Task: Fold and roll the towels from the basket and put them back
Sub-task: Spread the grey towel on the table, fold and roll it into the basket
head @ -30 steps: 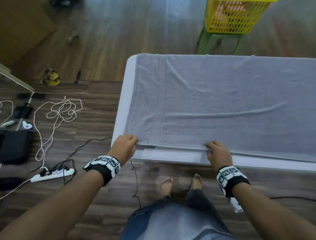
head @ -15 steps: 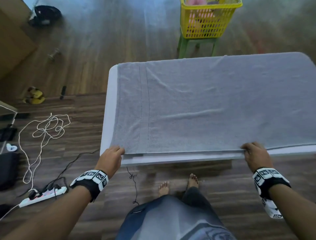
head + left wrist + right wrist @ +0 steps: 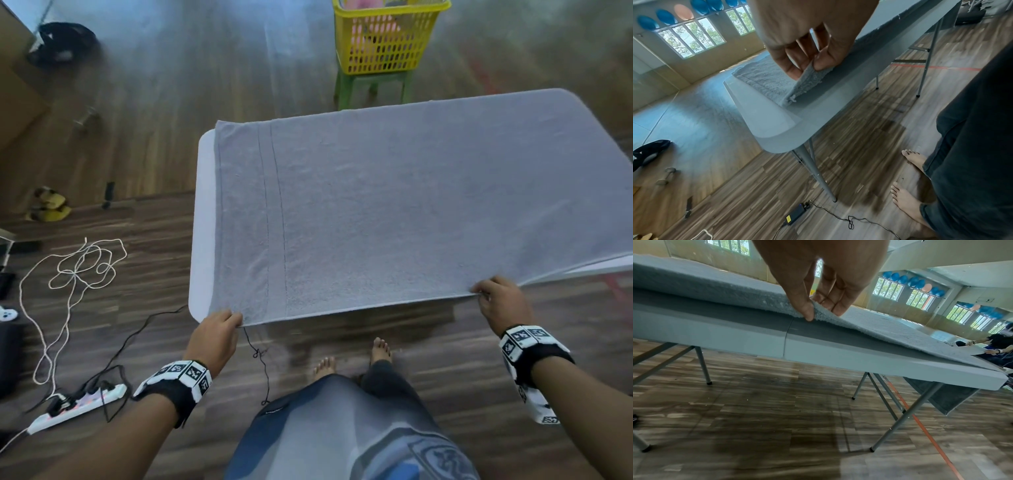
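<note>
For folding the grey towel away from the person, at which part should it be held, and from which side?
Hold the grey towel by its near long edge, coming from the person's side. That edge lies along the table front. The left hand already pinches the near left corner and the right hand pinches the edge further right, lifted slightly.

White folding table (image 3: pixel 202 219), green stool (image 3: pixel 346 85), power strip (image 3: pixel 77 407) — tangled white cord (image 3: pixel 73 274), dumbbell (image 3: pixel 666 176)
</note>
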Action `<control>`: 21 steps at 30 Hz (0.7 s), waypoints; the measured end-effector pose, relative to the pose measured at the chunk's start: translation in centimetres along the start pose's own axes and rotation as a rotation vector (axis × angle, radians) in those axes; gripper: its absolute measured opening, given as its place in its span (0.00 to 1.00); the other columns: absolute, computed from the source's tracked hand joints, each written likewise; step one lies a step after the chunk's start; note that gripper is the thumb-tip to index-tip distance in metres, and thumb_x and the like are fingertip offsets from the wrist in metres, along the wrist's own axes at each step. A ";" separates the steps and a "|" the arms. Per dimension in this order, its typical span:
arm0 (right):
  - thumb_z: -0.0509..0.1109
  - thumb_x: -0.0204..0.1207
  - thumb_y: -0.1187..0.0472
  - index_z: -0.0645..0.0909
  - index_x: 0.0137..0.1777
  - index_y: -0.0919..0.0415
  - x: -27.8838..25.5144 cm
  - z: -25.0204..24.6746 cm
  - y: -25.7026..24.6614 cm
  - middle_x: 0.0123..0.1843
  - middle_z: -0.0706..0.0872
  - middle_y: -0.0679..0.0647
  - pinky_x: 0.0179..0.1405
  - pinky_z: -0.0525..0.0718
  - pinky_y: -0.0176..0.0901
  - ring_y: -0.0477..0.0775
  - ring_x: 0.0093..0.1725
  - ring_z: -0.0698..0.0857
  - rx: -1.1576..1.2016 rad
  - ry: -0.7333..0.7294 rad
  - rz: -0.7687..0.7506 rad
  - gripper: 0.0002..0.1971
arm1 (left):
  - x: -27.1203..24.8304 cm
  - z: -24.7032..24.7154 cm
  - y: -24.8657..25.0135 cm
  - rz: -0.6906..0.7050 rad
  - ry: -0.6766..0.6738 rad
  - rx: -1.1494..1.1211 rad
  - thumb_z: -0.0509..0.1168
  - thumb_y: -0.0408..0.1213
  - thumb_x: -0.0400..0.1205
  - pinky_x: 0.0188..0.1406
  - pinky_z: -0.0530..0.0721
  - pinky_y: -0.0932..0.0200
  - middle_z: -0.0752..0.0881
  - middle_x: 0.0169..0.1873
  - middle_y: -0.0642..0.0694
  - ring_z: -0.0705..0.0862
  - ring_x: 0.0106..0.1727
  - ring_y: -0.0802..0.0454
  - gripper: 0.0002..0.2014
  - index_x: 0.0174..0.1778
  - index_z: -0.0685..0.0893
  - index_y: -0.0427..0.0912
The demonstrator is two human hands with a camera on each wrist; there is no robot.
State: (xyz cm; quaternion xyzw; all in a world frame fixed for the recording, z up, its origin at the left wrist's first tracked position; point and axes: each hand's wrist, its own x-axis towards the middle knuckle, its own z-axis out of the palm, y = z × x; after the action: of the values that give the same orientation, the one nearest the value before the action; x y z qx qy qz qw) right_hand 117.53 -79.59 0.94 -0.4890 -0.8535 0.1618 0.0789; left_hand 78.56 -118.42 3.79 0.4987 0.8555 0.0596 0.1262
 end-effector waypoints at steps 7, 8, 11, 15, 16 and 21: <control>0.74 0.63 0.77 0.89 0.39 0.62 -0.8 0.0 0.2 0.42 0.84 0.61 0.42 0.84 0.56 0.70 0.47 0.84 -0.019 -0.060 0.029 0.11 | -0.3 0.7 0.4 -0.001 -0.066 0.010 0.74 0.20 0.60 0.25 0.62 0.62 0.77 0.26 0.46 0.77 0.27 0.43 0.15 0.30 0.76 0.41; 0.74 0.62 0.77 0.89 0.39 0.63 -0.9 0.0 0.1 0.42 0.84 0.62 0.43 0.83 0.56 0.70 0.47 0.84 -0.026 -0.061 0.024 0.11 | -0.2 0.9 0.4 -0.009 -0.088 0.021 0.73 0.20 0.61 0.25 0.62 0.62 0.77 0.26 0.46 0.77 0.27 0.43 0.15 0.30 0.76 0.41; 0.74 0.67 0.72 0.90 0.48 0.58 -1.1 0.4 0.2 0.49 0.87 0.60 0.51 0.82 0.54 0.69 0.53 0.85 -0.118 -0.179 0.019 0.12 | 0.1 1.8 0.7 -0.101 -0.303 0.103 0.65 0.23 0.71 0.30 0.76 0.54 0.85 0.39 0.43 0.85 0.42 0.40 0.09 0.41 0.83 0.40; 0.72 0.74 0.57 0.80 0.70 0.47 -2.2 1.7 0.8 0.67 0.85 0.53 0.62 0.78 0.47 0.57 0.66 0.83 -0.246 -0.472 0.180 0.23 | 1.1 3.1 3.4 -0.139 -0.663 0.189 0.58 0.30 0.79 0.54 0.82 0.54 0.86 0.56 0.43 0.84 0.57 0.45 0.14 0.57 0.83 0.43; 0.71 0.75 0.57 0.81 0.68 0.47 -2.4 2.0 1.4 0.66 0.86 0.53 0.61 0.79 0.47 0.57 0.65 0.84 -0.204 -0.487 0.222 0.21 | 1.7 3.5 4.7 -0.101 -0.686 0.175 0.58 0.31 0.79 0.54 0.83 0.54 0.87 0.55 0.43 0.85 0.56 0.45 0.14 0.56 0.84 0.43; 0.69 0.74 0.57 0.87 0.57 0.51 -2.8 0.8 6.4 0.57 0.90 0.55 0.56 0.84 0.50 0.61 0.57 0.87 -0.018 -0.415 0.383 0.13 | 7.3 4.8 15.1 0.174 -0.729 0.138 0.57 0.36 0.80 0.54 0.82 0.50 0.87 0.57 0.42 0.84 0.58 0.40 0.15 0.58 0.84 0.48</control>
State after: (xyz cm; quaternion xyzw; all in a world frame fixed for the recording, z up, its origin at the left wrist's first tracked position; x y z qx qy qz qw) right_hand 123.88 -79.17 -1.98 -0.5984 -0.7449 0.2629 -0.1340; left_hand 89.13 -104.67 1.46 0.5653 0.7108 -0.1688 0.3830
